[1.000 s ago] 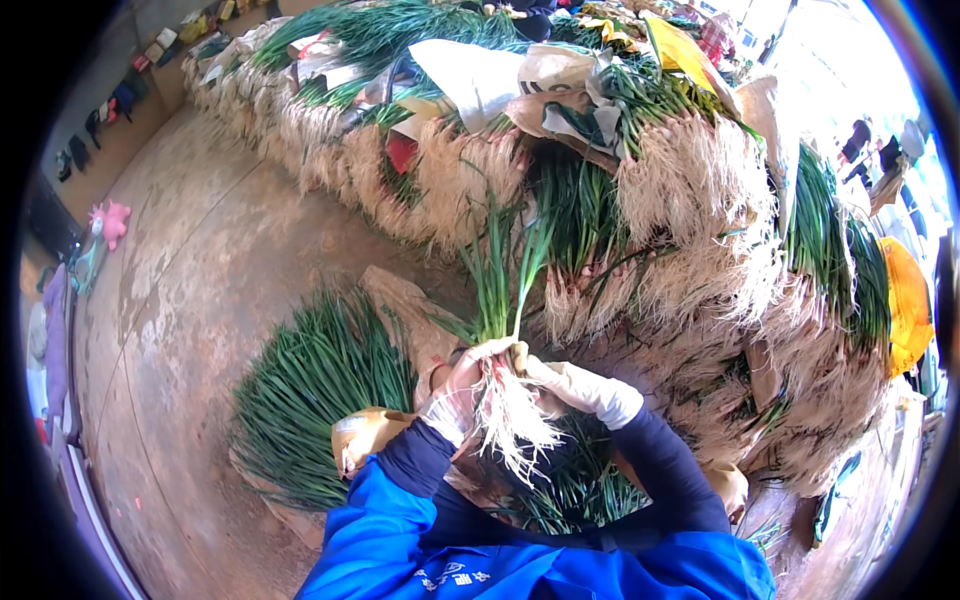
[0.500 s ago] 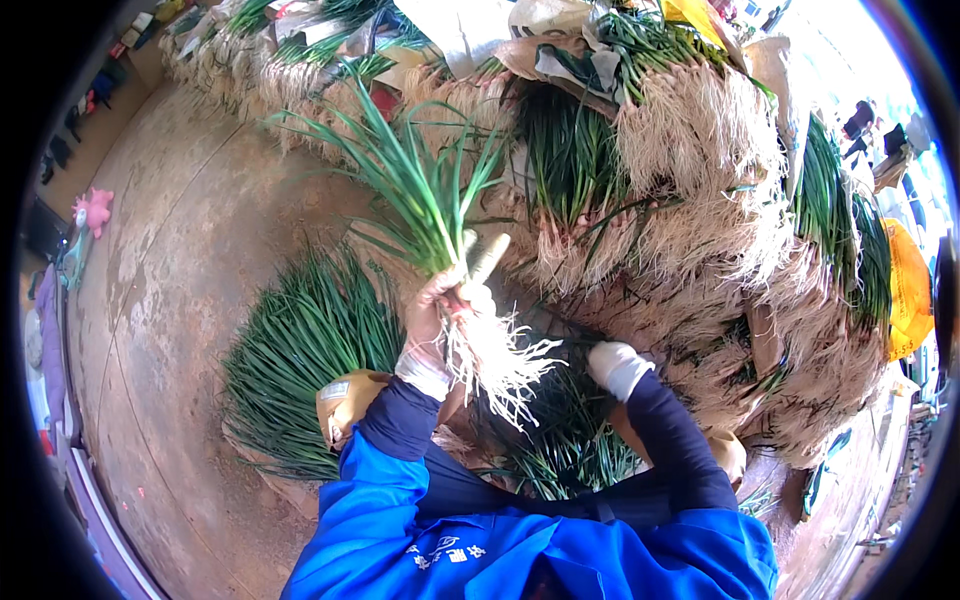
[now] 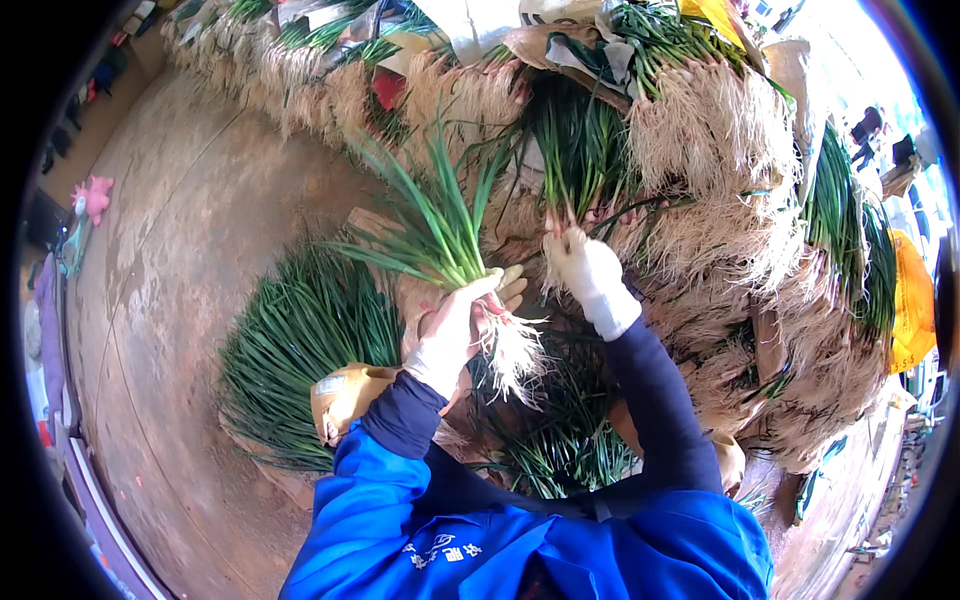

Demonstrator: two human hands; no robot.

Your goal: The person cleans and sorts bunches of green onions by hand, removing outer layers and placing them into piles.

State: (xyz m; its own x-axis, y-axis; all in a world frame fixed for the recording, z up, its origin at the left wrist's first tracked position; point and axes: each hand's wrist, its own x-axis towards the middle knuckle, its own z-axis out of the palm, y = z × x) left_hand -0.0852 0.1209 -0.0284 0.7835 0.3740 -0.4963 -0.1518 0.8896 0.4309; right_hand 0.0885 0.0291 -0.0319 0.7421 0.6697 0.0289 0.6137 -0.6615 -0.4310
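"Scallion bunch (image 3: 440, 240) first: where is it?"

"In the middle of the scene, in the gloved left hand (image 3: 453, 332). That hand is clamped around the pale stalk bases; the leaves fan toward the far side and the whitish roots (image 3: 512, 355) hang to the near right."

"And the right hand (image 3: 590, 270)?"

"Gloved too, a little farther out and to the right. Its fingers are drawn together at the pale foot of a standing clump of greens (image 3: 585, 150). I cannot tell whether they pinch a stalk."

"What lies around them?"

"A big heap of green leaves (image 3: 300, 350) to the left, and darker leaves (image 3: 565, 430) on the near side, between the sleeved arms (image 3: 665, 420). On the right, stacked bundles (image 3: 700, 150) show thick curtains of straw-coloured roots."

"Anything brighter?"

"A yellow bag (image 3: 908, 300) at the stack's right end, and a pink toy-like thing (image 3: 95, 198), well apart on the left."
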